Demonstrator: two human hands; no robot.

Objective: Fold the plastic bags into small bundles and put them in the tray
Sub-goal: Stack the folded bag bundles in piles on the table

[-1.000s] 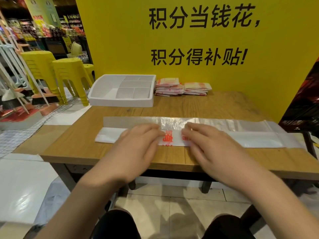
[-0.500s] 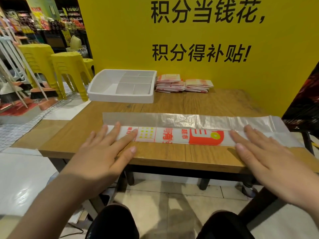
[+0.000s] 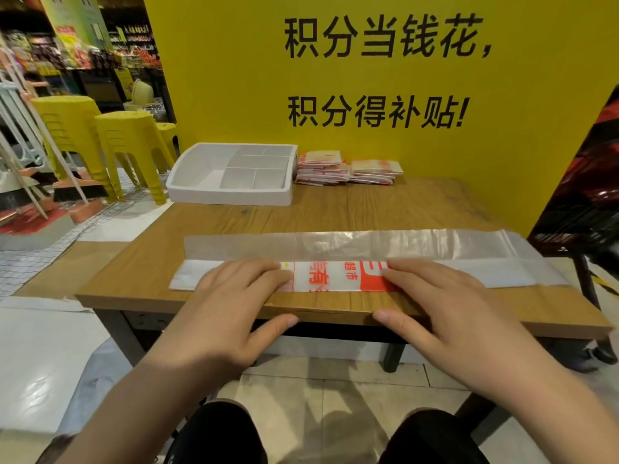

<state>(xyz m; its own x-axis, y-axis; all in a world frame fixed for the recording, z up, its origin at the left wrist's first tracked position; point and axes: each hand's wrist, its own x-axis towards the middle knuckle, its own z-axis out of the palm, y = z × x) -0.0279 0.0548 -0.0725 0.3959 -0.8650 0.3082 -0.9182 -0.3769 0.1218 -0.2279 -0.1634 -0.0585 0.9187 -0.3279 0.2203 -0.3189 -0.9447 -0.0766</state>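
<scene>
Translucent red-printed plastic bag [image 3: 335, 277] is just a long strip at the worktop [image 3: 368, 209] near edge; our left hand [image 3: 227, 306] and right hand [image 3: 449, 306] press it, grips open. White divided tray [image 3: 227, 195] looks empty.

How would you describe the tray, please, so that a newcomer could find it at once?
Find the big yellow wall with black lettering; a brown wooden table stands before it. At its far left corner sits the white rectangular plastic tray. Unlike the folded red-and-white bag stacks beside it, it is white, divided into compartments.
</scene>
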